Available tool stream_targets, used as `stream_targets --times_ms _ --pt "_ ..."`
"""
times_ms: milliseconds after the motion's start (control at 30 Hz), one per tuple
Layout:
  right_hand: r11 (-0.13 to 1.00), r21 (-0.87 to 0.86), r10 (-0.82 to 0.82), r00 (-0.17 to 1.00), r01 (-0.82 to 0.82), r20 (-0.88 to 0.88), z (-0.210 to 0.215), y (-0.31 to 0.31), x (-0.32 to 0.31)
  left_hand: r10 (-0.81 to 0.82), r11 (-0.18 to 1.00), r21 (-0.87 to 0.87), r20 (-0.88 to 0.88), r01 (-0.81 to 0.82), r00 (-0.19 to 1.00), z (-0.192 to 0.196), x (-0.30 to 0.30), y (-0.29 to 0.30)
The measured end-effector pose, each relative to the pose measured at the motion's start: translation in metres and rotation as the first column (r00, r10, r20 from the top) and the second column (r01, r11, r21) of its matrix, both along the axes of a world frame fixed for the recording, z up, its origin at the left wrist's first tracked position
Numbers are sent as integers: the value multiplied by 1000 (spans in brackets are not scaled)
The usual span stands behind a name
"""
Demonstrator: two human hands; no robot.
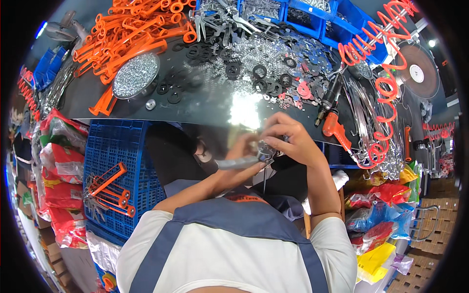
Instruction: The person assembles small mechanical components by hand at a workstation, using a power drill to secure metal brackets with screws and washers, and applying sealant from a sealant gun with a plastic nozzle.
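Observation:
Over my lap, just off the near edge of the table, both hands meet at a metal fitting with a flat grey handle. A thin metal rod points down below it. My left hand is wrapped round the fitting from the left, partly blurred. My right hand has its fingers bent and pinched at the fitting's top; whatever small piece may be between the fingertips is hidden. On the dark table beyond lie black rings, small springs and red washers.
Orange ring-ended handles are heaped at far left, beside a bowl of small metal pieces. An orange and black power screwdriver and a red coiled hose are on the right. A blue crate stands at left; blue bins line the back.

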State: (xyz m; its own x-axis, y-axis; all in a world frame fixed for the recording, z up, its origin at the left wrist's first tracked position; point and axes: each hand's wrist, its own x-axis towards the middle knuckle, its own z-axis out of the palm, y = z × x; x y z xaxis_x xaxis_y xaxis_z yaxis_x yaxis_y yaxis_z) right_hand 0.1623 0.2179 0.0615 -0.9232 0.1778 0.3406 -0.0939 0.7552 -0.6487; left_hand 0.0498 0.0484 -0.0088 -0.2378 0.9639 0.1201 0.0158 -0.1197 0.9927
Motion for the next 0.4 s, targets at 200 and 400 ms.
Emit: stream_targets --times_ms 200,400 --pt "740 -660 -8 983 130 184 -27 -11 16 -43 971 210 -299 110 953 9 -17 4" --pt "563 -814 -235 972 138 3 -56 -23 24 -3 936 319 -420 151 908 8 -27 3"
